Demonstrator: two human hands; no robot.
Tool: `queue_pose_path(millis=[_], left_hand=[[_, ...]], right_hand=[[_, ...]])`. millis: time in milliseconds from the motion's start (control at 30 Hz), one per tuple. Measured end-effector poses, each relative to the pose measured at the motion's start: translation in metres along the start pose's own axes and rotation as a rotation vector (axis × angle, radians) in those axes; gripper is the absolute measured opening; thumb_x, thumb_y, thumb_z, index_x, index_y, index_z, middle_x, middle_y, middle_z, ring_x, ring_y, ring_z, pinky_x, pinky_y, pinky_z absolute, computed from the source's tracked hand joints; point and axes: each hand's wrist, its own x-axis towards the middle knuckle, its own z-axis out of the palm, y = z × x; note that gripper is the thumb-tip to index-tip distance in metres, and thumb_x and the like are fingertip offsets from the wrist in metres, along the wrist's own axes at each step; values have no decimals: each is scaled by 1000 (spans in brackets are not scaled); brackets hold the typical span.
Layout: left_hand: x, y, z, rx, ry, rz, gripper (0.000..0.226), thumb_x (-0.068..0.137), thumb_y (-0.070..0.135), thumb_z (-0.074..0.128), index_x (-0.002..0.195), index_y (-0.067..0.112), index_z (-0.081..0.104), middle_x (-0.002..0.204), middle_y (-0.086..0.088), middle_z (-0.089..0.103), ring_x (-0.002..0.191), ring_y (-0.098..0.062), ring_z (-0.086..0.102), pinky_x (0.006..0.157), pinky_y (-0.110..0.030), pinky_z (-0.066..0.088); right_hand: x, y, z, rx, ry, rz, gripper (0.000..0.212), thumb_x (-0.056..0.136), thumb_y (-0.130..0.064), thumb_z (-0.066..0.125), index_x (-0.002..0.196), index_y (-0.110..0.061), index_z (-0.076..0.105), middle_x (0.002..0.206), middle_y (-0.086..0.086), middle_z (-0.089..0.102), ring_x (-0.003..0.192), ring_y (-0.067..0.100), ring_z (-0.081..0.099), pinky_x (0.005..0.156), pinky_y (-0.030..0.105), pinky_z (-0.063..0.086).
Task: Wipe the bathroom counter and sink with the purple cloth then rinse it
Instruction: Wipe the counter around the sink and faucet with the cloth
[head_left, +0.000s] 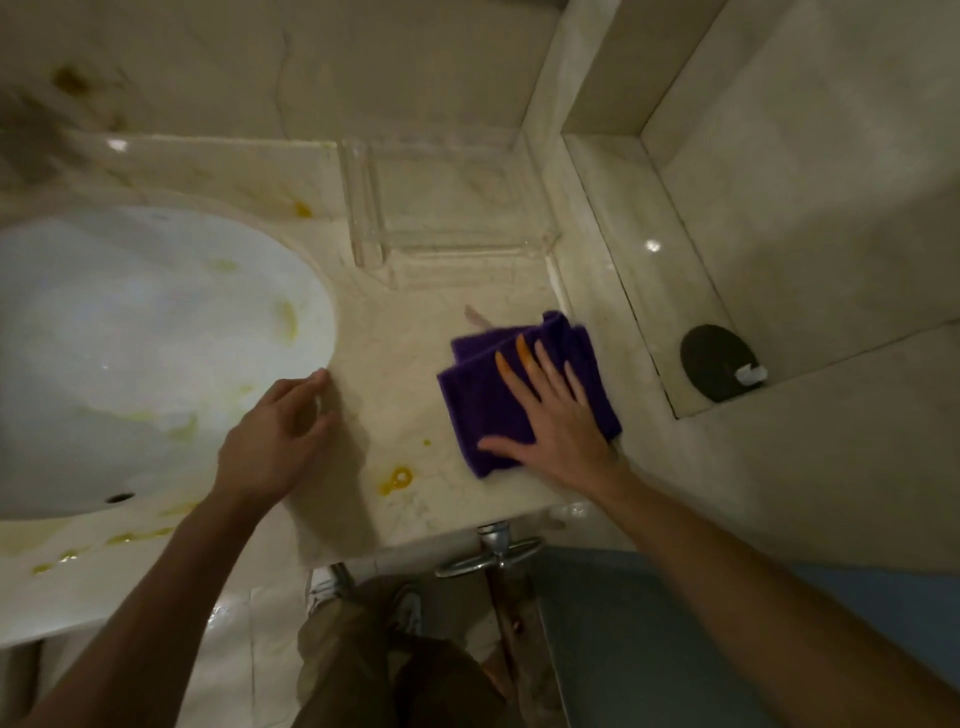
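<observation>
Right hand (558, 421) flat on the purple cloth (488, 400), fingers straight and spread, two fingertips (522, 353) stained orange, palm pressing the folded cloth onto the marble counter (395, 343). One cloth, and it sits to the right of the sink (130, 332), well apart from the bowl, close to the counter's right edge. Left hand (275, 441) hovers or rests at the sink's right rim, fingers loosely curled, holding nothing. Between sink and cloth, nearer the front edge, one ring-shaped yellow stain (397, 478) with a small dot above it. Yellow smears inside the white bowl too, and more along the counter in front of the sink. Behind the cloth, one clear acrylic tray (447, 218) against the wall. Far right of the sink, in the recess, one dark round object (714, 361); no writing readable anywhere. Below the counter edge, one chrome valve handle (493, 553).
</observation>
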Motion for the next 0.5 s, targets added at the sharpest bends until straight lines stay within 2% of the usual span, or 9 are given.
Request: queue_pose_path(millis=[167, 267, 367, 433, 500], left_hand=[[-1, 1, -1, -3, -17, -4, 75, 81, 58, 39, 149, 29, 46, 145, 1, 52, 123, -30, 58, 91, -43, 48], [-5, 3, -2, 2, -37, -12, 77, 80, 59, 37, 152, 29, 42, 149, 2, 48, 126, -29, 56, 93, -43, 48], [-7, 3, -2, 28, -44, 5, 74, 85, 61, 40, 153, 31, 39, 151, 4, 45, 126, -28, 56, 94, -44, 51], [-8, 2, 0, 48, -36, 14, 64, 95, 53, 48, 154, 31, 36, 154, 4, 42, 128, -28, 55, 94, -45, 51], [-9, 0, 3, 71, -35, 17, 62, 98, 44, 53, 156, 30, 34, 156, 4, 39, 130, -28, 54, 95, -46, 51]], right_hand=[[-33, 6, 9, 6, 10, -47, 85, 94, -76, 25, 161, -32, -1, 170, 0, -5, 156, 18, -10, 126, 52, 4], [-20, 12, 8, 49, 88, -123, 69, 102, -61, 32, 160, -31, 14, 170, 1, 9, 157, 19, 0, 126, 53, 10], [8, 20, 0, 117, 148, -186, 60, 104, -54, 33, 157, -27, 30, 166, 2, 23, 156, 21, 13, 126, 49, 16], [28, 25, -9, 123, 104, -237, 58, 104, -50, 32, 155, -23, 34, 164, 4, 30, 154, 25, 20, 125, 47, 20], [43, 35, -16, 37, 55, -327, 55, 103, -39, 40, 154, -19, 33, 162, 7, 32, 152, 28, 23, 123, 48, 25]])
